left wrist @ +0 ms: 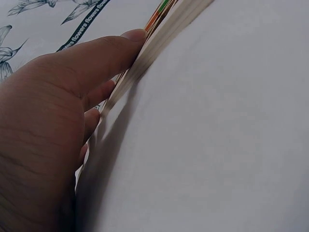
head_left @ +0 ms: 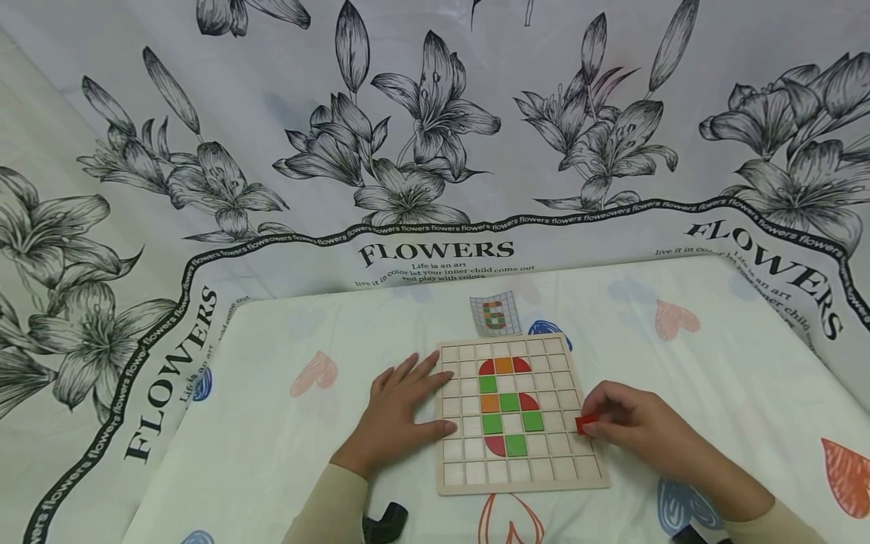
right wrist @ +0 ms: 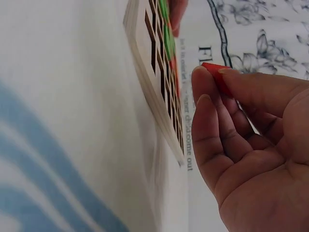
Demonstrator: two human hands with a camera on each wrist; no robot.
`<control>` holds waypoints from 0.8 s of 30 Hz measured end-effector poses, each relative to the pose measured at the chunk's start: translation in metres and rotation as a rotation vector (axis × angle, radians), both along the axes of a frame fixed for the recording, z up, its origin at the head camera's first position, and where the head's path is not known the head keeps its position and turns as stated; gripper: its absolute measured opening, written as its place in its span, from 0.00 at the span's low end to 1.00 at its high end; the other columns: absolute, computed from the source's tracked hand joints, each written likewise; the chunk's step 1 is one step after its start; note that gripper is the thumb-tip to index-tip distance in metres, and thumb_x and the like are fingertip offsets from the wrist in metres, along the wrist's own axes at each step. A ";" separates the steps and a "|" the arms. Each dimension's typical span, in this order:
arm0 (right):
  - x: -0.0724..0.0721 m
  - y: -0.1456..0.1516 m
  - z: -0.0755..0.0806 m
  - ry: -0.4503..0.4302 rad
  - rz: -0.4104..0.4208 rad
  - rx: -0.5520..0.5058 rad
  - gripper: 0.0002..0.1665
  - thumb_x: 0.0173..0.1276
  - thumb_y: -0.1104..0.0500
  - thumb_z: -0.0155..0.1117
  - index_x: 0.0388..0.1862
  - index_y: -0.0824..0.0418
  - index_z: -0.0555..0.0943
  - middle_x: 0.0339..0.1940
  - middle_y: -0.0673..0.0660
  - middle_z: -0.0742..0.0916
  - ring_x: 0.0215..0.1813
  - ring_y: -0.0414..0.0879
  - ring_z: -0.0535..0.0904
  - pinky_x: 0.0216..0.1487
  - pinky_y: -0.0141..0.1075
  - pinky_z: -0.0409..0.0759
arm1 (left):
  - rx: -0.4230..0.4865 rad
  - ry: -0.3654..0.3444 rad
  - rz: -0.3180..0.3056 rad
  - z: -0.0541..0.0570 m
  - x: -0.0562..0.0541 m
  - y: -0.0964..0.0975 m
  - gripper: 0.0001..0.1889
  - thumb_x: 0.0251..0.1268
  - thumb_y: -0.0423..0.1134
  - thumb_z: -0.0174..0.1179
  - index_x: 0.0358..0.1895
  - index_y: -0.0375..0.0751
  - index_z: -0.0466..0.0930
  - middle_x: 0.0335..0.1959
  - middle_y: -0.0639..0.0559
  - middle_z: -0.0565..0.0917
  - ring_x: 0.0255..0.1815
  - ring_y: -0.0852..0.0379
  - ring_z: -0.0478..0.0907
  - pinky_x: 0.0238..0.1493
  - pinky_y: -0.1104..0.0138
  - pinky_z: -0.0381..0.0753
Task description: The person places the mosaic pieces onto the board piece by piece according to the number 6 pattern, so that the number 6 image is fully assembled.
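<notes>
A square wooden grid board (head_left: 462, 474) lies on the cloth, with red, orange and green tiles set in its middle cells. They outline a figure; some tiles are square, others have a rounded corner. My left hand (head_left: 401, 412) rests along the board's left edge, fingers spread, fingertips and thumb on the frame. In the left wrist view the thumb (left wrist: 104, 60) lies at the board's edge (left wrist: 154, 48). My right hand (head_left: 635, 419) pinches a small red tile (head_left: 584, 424) between thumb and fingers at the board's right side. The right wrist view shows that red tile (right wrist: 219, 76) held beside the board (right wrist: 157, 104).
A small printed card (head_left: 495, 313) with a similar coloured figure on a grid lies behind the board. White cloth with hearts (head_left: 316, 374) covers the table. A flower-print sheet (head_left: 435, 151) hangs behind. A black object (head_left: 386, 523) sits by the left sleeve.
</notes>
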State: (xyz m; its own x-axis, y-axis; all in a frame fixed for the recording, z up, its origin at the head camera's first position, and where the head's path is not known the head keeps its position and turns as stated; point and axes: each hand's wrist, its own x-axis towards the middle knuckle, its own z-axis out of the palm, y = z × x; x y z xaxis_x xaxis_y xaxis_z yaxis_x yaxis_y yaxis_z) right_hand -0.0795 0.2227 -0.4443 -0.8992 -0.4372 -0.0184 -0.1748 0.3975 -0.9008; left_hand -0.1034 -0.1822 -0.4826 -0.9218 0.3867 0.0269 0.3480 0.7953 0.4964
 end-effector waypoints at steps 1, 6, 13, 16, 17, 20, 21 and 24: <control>0.000 -0.002 0.000 -0.003 0.007 -0.007 0.08 0.73 0.63 0.77 0.45 0.57 0.84 0.41 0.46 0.91 0.40 0.47 0.88 0.45 0.32 0.85 | -0.003 0.000 0.001 0.000 0.000 0.000 0.43 0.65 0.74 0.65 0.82 0.67 0.73 0.88 0.70 0.54 0.89 0.54 0.43 0.82 0.46 0.38; 0.001 -0.011 0.000 -0.010 0.033 -0.043 0.08 0.73 0.63 0.77 0.43 0.57 0.84 0.39 0.46 0.92 0.38 0.49 0.88 0.42 0.32 0.85 | -0.012 0.006 0.005 -0.001 0.000 0.000 0.43 0.65 0.75 0.65 0.82 0.68 0.73 0.88 0.70 0.54 0.89 0.55 0.43 0.82 0.46 0.39; -0.001 -0.024 -0.001 -0.039 0.059 -0.058 0.07 0.74 0.60 0.77 0.43 0.57 0.85 0.40 0.49 0.91 0.39 0.49 0.87 0.42 0.34 0.86 | -0.011 0.007 0.005 -0.002 0.000 0.000 0.42 0.65 0.74 0.66 0.82 0.68 0.73 0.88 0.71 0.53 0.89 0.56 0.43 0.82 0.46 0.39; -0.001 -0.028 -0.001 -0.047 0.075 -0.076 0.06 0.75 0.61 0.76 0.44 0.59 0.85 0.41 0.50 0.91 0.40 0.50 0.87 0.42 0.35 0.86 | -0.007 0.004 0.004 -0.001 0.001 0.000 0.42 0.65 0.74 0.66 0.82 0.67 0.73 0.88 0.71 0.53 0.89 0.55 0.43 0.82 0.46 0.39; -0.002 -0.030 -0.001 -0.049 0.078 -0.082 0.06 0.75 0.61 0.75 0.44 0.60 0.85 0.41 0.50 0.91 0.40 0.50 0.87 0.42 0.35 0.86 | -0.005 0.005 0.004 -0.001 0.001 0.000 0.42 0.65 0.74 0.66 0.82 0.67 0.73 0.88 0.70 0.53 0.89 0.55 0.43 0.82 0.46 0.39; -0.001 -0.036 -0.002 -0.050 0.081 -0.094 0.05 0.75 0.62 0.75 0.43 0.60 0.85 0.39 0.50 0.91 0.39 0.50 0.87 0.41 0.34 0.86 | -0.002 0.007 0.001 -0.001 0.000 0.000 0.42 0.65 0.73 0.66 0.82 0.67 0.73 0.88 0.70 0.54 0.89 0.55 0.43 0.82 0.46 0.39; -0.001 -0.039 -0.003 -0.053 0.082 -0.098 0.05 0.75 0.62 0.75 0.43 0.60 0.85 0.39 0.50 0.90 0.39 0.50 0.87 0.42 0.34 0.86 | -0.001 0.008 0.000 -0.001 0.000 0.000 0.42 0.65 0.73 0.66 0.82 0.67 0.73 0.88 0.69 0.54 0.89 0.55 0.43 0.82 0.46 0.39; -0.001 -0.046 -0.005 -0.052 0.083 -0.090 0.05 0.75 0.62 0.76 0.42 0.58 0.85 0.37 0.48 0.90 0.38 0.48 0.87 0.42 0.34 0.85 | 0.000 0.006 -0.003 -0.001 0.000 0.000 0.43 0.65 0.74 0.66 0.82 0.67 0.73 0.88 0.69 0.54 0.89 0.56 0.42 0.82 0.46 0.38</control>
State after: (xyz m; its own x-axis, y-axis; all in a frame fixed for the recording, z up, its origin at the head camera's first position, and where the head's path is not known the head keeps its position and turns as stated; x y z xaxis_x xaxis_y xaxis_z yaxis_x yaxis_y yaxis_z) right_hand -0.0803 0.1771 -0.4497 -0.8589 -0.5117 -0.0212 -0.1559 0.3008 -0.9409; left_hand -0.1039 -0.1827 -0.4838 -0.9203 0.3898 0.0327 0.3539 0.7941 0.4942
